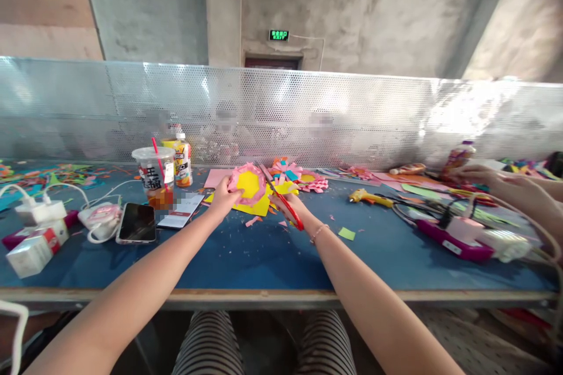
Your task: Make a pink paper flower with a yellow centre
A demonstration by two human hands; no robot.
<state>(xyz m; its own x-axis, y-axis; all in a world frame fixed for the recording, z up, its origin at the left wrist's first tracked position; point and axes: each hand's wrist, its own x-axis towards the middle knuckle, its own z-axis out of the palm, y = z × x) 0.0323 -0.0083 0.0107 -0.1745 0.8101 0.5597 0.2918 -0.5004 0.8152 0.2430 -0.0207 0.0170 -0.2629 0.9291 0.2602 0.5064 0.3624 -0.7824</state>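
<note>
My left hand (225, 198) is closed on the left edge of a paper flower (249, 183) with a yellow centre and a folded pink rim. In my right hand (294, 206) is a pair of red-handled scissors (285, 205), its blades pointing up and away beside the flower's right edge. Whether the blades touch the paper I cannot tell. Beneath the flower lies a yellow paper sheet (259, 208). Just behind the scissors sit finished-looking pink paper flowers (314, 181) with blue and orange pieces. Small pink scraps (252, 221) are scattered nearby.
On the left stand a drink cup (152, 170), a pouch bottle (182, 161), a phone (137, 223) and a small box (37, 249). To the right lie a yellow glue gun (372, 197), a purple power strip (455, 240) and a green paper square (346, 234). Another person's hand (479, 179) reaches in there.
</note>
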